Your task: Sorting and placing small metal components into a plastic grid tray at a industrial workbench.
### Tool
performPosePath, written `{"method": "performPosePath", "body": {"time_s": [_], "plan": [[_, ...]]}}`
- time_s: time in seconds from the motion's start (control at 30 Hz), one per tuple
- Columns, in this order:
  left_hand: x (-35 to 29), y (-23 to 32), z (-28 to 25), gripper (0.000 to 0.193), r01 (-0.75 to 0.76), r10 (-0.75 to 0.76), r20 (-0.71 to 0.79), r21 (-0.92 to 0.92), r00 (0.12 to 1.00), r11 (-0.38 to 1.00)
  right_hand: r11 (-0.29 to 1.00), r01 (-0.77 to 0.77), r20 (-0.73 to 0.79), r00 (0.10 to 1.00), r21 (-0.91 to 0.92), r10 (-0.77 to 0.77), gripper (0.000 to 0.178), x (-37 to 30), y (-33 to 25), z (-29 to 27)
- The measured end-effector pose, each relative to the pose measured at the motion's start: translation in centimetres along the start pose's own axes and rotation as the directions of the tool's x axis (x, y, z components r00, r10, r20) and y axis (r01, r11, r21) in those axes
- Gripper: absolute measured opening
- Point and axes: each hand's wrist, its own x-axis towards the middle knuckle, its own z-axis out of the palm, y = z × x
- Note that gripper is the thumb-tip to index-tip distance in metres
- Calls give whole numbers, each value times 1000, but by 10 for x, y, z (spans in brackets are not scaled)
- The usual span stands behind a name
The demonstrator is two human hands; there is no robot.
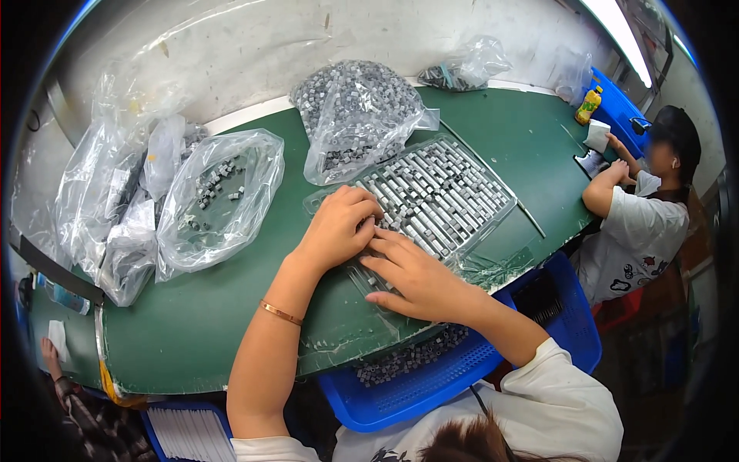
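A clear plastic tray [504,209] lies on the green table in front of me, with rows of small grey metal-looking pieces [439,192] in it. My left hand [339,225] is over the tray's left end, its fingers curled and closed; what they hold, if anything, is hidden. Beside it my right hand [416,279] rests over the tray's near left corner, fingers spread and stretched toward the left hand. The fingertips of both hands nearly meet.
Behind the tray a clear bag [358,115] bulges with grey pieces. An opened bag [262,165] with loose pieces stands left. A thin rod [531,219] lies right of the tray. Below the table edge is a blue basket [408,404]. Another person [639,208] sits right.
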Motion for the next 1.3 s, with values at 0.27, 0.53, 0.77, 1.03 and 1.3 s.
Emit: {"method": "performPosePath", "body": {"time_s": [0.27, 0.53, 0.77, 1.03, 1.3], "plan": [[1, 4, -9, 16, 56, -49, 81, -78, 995, 995, 977, -192, -128, 971, 93, 203, 46, -5, 14, -5], [-2, 5, -16, 17, 248, -216, 141, -277, 966, 928, 990, -68, -100, 993, -120, 56, 44, 3, -15, 5], [-1, -4, -13, 10, 173, -177, 8, -269, 984, 948, 999, 41, -7, 999, -23, -41, 46, 5, -31, 8], [-5, -1, -12, 5, 85, -83, 44, -35, 996, 996, 993, -91, -112, 990, -72, 83, 43, -2, -17, 8], [-3, 3, -21, 10, 296, -294, 79, -15, 953, 955, 997, 4, -79, 997, -72, -10, 44, -3, -29, 9]]}}
